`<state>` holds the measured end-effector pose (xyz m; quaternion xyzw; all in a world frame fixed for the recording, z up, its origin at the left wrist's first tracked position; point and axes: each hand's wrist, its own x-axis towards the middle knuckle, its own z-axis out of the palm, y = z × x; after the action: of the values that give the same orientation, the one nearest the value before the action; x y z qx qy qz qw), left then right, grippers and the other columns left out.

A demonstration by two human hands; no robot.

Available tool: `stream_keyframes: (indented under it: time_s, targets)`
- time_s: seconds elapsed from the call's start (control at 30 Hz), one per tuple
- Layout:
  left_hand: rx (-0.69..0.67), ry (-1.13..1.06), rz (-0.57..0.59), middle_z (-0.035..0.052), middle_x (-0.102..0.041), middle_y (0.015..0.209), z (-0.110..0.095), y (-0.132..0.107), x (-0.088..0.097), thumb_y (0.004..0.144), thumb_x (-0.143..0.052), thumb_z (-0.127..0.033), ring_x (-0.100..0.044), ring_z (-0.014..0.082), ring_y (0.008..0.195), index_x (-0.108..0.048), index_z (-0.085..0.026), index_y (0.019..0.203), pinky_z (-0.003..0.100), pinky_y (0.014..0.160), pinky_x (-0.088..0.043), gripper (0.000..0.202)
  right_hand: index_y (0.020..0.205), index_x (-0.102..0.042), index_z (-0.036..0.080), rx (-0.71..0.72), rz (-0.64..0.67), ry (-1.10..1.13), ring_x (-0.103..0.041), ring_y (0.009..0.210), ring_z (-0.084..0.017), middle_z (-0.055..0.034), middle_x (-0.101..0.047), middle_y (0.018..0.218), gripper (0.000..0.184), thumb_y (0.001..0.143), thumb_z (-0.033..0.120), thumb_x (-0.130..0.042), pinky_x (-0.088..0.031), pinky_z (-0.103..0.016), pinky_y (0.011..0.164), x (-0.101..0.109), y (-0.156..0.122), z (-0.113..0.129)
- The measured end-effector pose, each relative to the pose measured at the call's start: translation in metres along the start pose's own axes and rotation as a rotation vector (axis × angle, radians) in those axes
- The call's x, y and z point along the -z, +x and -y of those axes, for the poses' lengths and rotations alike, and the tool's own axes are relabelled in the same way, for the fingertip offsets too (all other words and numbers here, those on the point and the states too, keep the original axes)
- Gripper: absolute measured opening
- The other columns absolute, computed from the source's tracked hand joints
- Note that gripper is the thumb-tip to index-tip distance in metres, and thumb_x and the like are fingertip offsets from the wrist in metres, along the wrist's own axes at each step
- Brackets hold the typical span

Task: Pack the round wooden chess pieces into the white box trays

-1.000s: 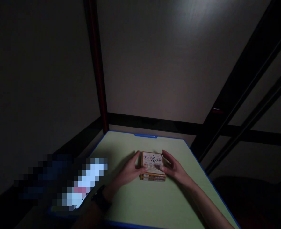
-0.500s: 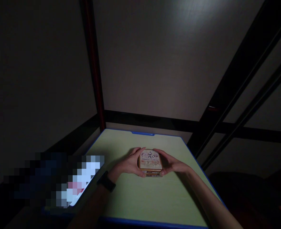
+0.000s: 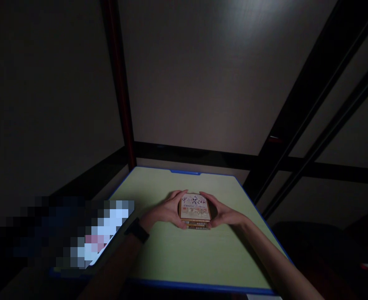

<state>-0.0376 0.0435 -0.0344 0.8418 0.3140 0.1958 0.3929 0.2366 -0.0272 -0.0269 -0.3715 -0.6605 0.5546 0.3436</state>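
The grip is two-handed: left hand (image 3: 167, 211) and right hand (image 3: 225, 214) are clamped on opposite sides of the stacked boxes (image 3: 195, 211). The boxes appear to rest on the bench (image 3: 199, 260), around its middle. Probable step: squaring the edges. The next move calls for even side pressure, preventing slip between layers.

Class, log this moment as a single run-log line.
stacked boxes: between hands, lettered top showing | left hand: holds left side | right hand: holds right side | green tabletop: beneath | dark wristband: worn, left
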Motion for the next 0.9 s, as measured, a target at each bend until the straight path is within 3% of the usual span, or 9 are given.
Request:
stream_keyframes:
  time_s: [0.1,0.27,0.4,0.6,0.9]
  targets:
    - [0.017,0.000,-0.008,0.0116,-0.022,0.155,0.001,-0.001,0.000,0.033,-0.092,-0.038,-0.023,0.0377,0.143,-0.018,-0.025,0.156,0.047,0.121,-0.021,0.144,0.154,-0.025,0.029,-0.022,0.001,-0.039,-0.015,0.149,-0.032,-0.0112,-0.016,0.162,0.124,0.050,0.025,-0.093,-0.009,-0.048,0.121,0.000,-0.001,0.003]
    - [0.007,0.011,-0.011,0.0151,-0.020,0.157,-0.005,-0.005,0.001,0.035,-0.092,-0.044,-0.022,0.0369,0.145,-0.015,-0.020,0.157,0.044,0.122,-0.020,0.146,0.156,-0.014,0.032,0.026,0.071,0.101,-0.019,0.149,-0.030,-0.0129,-0.022,0.161,0.130,0.053,0.026,-0.094,-0.013,-0.050,0.120,-0.004,-0.001,0.007]
    - [-0.032,0.025,-0.006,0.0165,-0.019,0.159,-0.010,-0.009,0.005,0.031,-0.094,-0.046,-0.018,0.0379,0.146,-0.017,-0.018,0.156,0.045,0.122,-0.016,0.150,0.156,-0.017,0.033,0.094,0.087,0.169,-0.020,0.149,-0.030,-0.0136,-0.022,0.161,0.128,0.054,0.027,-0.094,-0.012,-0.051,0.120,-0.005,-0.001,0.005]
    - [-0.065,-0.042,-0.009,0.0173,-0.024,0.158,-0.005,-0.013,0.008,0.034,-0.094,-0.044,-0.023,0.0390,0.145,-0.012,-0.021,0.157,0.051,0.121,-0.017,0.149,0.154,-0.022,0.033,0.124,0.074,0.157,-0.021,0.148,-0.030,-0.0136,-0.023,0.161,0.123,0.054,0.026,-0.094,-0.010,-0.052,0.120,-0.001,-0.005,0.003]
    - [-0.104,-0.187,-0.004,0.0155,-0.027,0.159,0.003,-0.014,0.004,0.040,-0.094,-0.037,-0.026,0.0367,0.145,-0.012,-0.023,0.157,0.049,0.121,-0.017,0.143,0.157,-0.013,0.031,0.053,0.064,0.125,-0.019,0.149,-0.031,-0.0148,-0.018,0.162,0.133,0.052,0.025,-0.094,-0.014,-0.050,0.120,-0.007,-0.005,0.007]
